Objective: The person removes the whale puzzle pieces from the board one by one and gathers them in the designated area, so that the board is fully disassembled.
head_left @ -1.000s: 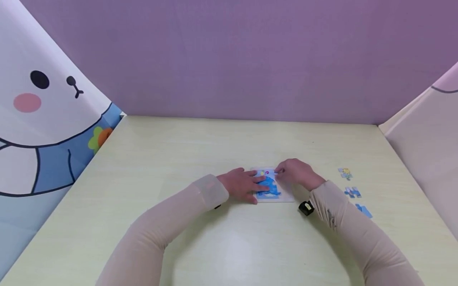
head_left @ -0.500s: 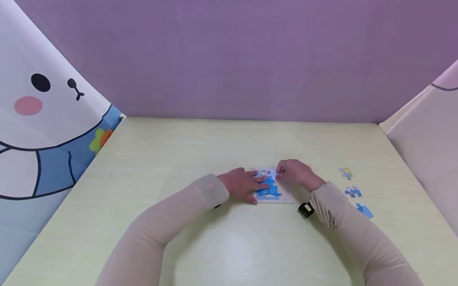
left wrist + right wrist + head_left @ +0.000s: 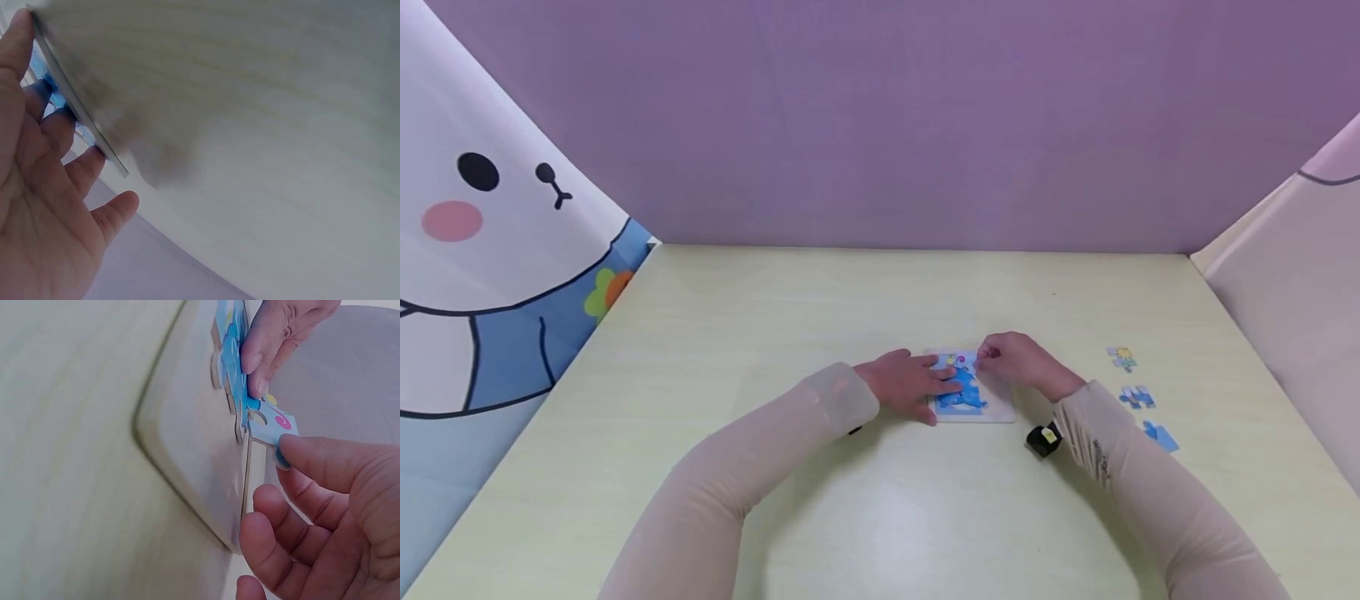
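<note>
Blue loose pieces (image 3: 1138, 397) at right, left hand (image 3: 902, 387) — spread — partly hiding puzzle (image 3: 959, 398), right hand (image 3: 1024, 362) pinching swirl-marked piece (image 3: 269, 430)

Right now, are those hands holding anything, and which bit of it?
The right hand pinches a puzzle piece with a pink swirl, by the edge away from the left hand. The left hand just rests, fingers spread, on the puzzle.
</note>
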`<state>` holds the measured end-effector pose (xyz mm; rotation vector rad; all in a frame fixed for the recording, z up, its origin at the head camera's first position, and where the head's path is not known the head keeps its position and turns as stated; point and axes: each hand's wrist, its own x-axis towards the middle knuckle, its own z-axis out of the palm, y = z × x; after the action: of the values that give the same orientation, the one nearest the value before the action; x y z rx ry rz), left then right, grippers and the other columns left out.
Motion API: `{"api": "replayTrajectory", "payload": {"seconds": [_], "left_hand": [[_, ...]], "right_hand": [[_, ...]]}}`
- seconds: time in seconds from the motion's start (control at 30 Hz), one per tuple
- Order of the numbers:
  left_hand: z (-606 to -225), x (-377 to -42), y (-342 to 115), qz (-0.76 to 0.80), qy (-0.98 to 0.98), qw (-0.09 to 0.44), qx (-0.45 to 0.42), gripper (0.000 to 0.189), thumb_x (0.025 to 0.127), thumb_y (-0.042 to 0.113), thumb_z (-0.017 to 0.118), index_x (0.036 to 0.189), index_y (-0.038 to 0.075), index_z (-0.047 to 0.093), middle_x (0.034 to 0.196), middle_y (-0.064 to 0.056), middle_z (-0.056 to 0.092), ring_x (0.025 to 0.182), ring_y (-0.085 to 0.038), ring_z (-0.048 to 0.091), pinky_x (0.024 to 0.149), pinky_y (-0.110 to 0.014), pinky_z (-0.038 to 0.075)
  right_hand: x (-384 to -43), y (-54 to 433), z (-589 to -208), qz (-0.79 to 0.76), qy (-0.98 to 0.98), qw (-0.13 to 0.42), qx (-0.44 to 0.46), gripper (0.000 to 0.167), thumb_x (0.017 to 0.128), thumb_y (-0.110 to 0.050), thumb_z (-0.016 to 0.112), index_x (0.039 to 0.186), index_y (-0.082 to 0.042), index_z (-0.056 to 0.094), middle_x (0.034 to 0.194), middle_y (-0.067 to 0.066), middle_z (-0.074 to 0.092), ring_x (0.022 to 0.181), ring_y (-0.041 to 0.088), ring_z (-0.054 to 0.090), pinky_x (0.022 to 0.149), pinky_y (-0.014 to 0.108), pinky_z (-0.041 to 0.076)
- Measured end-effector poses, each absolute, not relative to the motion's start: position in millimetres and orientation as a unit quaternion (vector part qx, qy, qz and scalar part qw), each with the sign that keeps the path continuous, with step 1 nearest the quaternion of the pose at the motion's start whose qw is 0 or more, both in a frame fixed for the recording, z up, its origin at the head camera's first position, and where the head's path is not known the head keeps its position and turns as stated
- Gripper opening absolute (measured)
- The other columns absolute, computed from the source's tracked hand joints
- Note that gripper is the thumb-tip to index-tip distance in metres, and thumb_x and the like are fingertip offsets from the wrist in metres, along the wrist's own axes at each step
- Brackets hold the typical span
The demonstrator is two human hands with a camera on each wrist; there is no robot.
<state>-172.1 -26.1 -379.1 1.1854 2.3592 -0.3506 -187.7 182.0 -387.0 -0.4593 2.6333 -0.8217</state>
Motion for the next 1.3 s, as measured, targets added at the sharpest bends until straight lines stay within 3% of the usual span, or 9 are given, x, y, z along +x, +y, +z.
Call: {"api": "replayTrajectory", "payload": {"seconds": [0.77,1.3], "left_hand": [[-380,-174,-25,-0.129,0.860,0.232,0.436,0.070,0.093,0.057,0.049,0.153,0.034,0.022,0.158,0.011,0.018,0.145,-0.020,0.015,0.109,-0.045,0.029],[-381,-173,-26,-0.109,0.859,0.241,0.439,0.070,0.093,0.056,0.050,0.153,0.034,0.021,0.158,0.010,0.016,0.146,-0.021,0.013,0.109,-0.047,0.028]], "right_hand": [[-186,184,-396,-0.369,0.911,0.131,-0.132,0.014,0.092,-0.010,0.060,0.097,0.002,0.067,0.082,0.006,0.067,0.072,0.017,0.058,0.070,0.031,0.046],[-188,209,-387,-0.372,0.914,0.139,-0.084,0.019,0.095,-0.012,0.058,0.105,0.003,0.065,0.097,0.015,0.068,0.080,0.021,0.065,0.075,0.037,0.049]]}}
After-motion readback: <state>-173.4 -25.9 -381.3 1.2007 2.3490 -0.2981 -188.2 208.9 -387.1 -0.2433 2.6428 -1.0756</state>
